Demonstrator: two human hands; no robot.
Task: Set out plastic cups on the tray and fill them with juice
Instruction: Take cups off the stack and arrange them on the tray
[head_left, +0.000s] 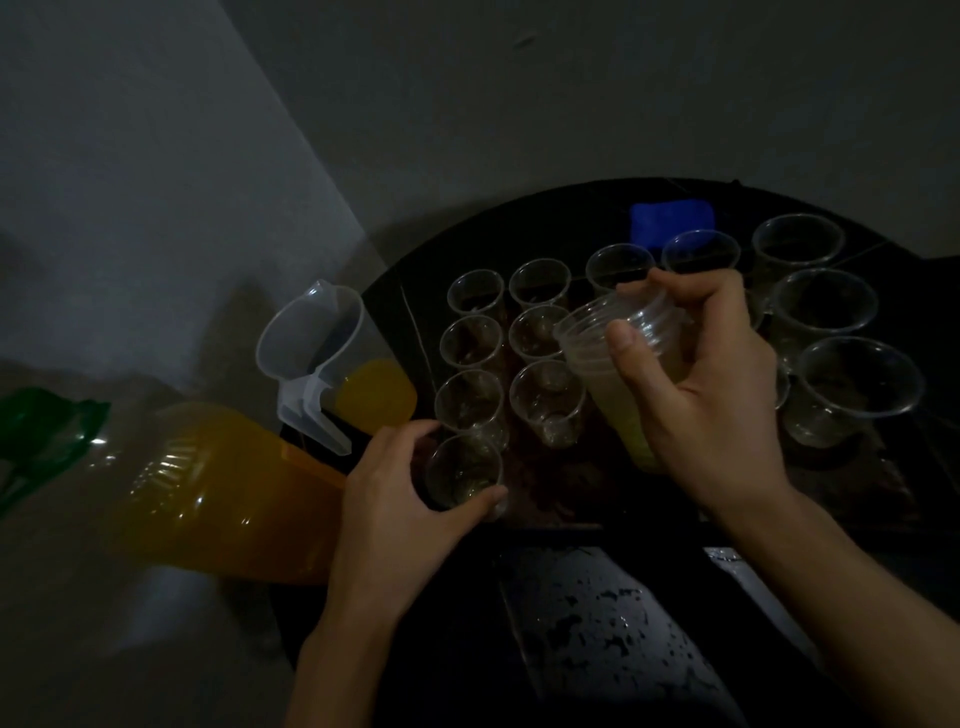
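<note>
Dim light and grey walls close in around a dark worktop (519, 218) that carries a dark tray (545, 499), the landmark for everything else. On the tray stand clear cups (537, 283) in rows, mouths up, all looking empty as far as the gloom allows; larger-looking ones sit along the tray's right side. The left hand (395, 499) is wrapped around a single cup (464, 470) at the tray's near left corner, thumb and fingers curled about its wall, the cup upright and seemingly just being set down there. The right hand (696, 395) is closed on a nested stack (608, 353) held above the tray's middle; the stack lies tilted, its long axis running from the open mouths at upper left down toward the near right, thumb pressed on the rims. A blue thing (672, 221), too dark to identify, lies beyond the tray's far edge. Left of the tray a clear jug (311, 338) stands empty, with an orange lid or bowl (374, 395) beside it and a big bottle (228, 493) of orange juice lying on its side, green cap (41, 431) pointing away from the tray. Setting-out looks well along and no pouring has begun. The next cup would likely come off the stack's mouth end, which faces the left hand, the nearer one to the open spots in the tray's near middle.
</note>
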